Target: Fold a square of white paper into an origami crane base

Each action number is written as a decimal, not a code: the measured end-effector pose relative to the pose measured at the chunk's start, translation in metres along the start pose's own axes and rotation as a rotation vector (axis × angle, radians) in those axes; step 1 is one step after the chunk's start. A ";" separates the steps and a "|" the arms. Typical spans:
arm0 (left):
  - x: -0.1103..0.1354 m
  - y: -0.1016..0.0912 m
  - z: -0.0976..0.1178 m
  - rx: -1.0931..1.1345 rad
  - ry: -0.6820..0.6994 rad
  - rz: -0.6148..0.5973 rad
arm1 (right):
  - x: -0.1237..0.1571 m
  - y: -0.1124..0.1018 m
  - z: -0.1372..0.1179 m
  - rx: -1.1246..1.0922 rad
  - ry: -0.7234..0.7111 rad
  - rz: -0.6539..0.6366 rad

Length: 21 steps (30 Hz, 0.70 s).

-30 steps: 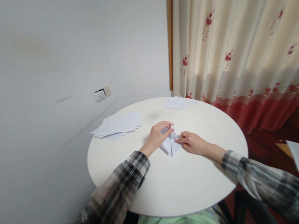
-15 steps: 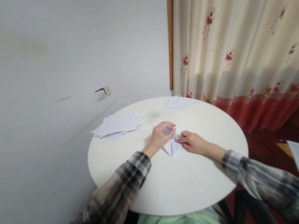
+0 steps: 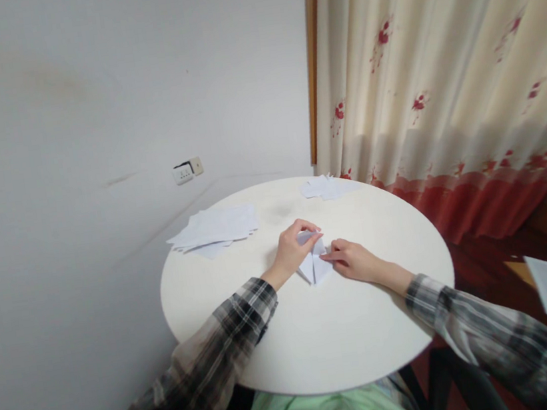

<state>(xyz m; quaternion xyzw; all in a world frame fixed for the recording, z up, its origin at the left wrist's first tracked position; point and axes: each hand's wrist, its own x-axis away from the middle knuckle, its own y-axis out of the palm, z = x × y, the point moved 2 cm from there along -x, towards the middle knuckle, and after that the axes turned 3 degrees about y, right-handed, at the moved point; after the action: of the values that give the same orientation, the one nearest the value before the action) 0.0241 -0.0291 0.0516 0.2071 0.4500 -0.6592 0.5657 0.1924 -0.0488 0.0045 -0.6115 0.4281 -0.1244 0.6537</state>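
Paper [image 3: 320, 271], white and folded into a small shape with a crease or slit running up its middle, lies on the round white table [image 3: 320, 333], between the two hands. Its near end comes to a blunt point facing the person; its far part rises beneath the fingers of the left hand [image 3: 290, 248]. That hand arches over the paper's left side, thumb and fingertips brought nearly together in a pinch on its far edge, with a small gap inside the curve of the fingers. The right hand [image 3: 354, 260] rests just to the right of the paper, its fingers curled except for the forefinger, which points left and touches the paper's right side; whether the thumb also grips the edge cannot be told. Beyond the left hand, toward the table's left edge, is a pile of loose white sheets [image 3: 218, 224]. Smaller paper pieces [image 3: 324, 187] lie near the far edge, well apart from both hands.
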 end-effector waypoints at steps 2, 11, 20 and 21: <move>-0.001 0.000 0.000 0.059 -0.036 0.008 | 0.000 0.000 0.000 -0.004 -0.007 0.001; -0.006 -0.001 -0.007 0.140 -0.170 -0.120 | 0.003 0.000 -0.003 -0.035 -0.048 0.006; -0.005 0.002 -0.008 0.201 -0.227 -0.088 | 0.004 -0.002 -0.009 -0.029 -0.067 0.010; -0.005 0.002 -0.008 0.203 -0.228 -0.086 | 0.003 -0.002 -0.010 -0.030 -0.068 0.009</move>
<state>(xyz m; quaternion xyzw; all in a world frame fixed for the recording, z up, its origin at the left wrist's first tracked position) 0.0253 -0.0195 0.0508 0.1675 0.3224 -0.7443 0.5604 0.1883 -0.0585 0.0063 -0.6232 0.4099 -0.0943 0.6594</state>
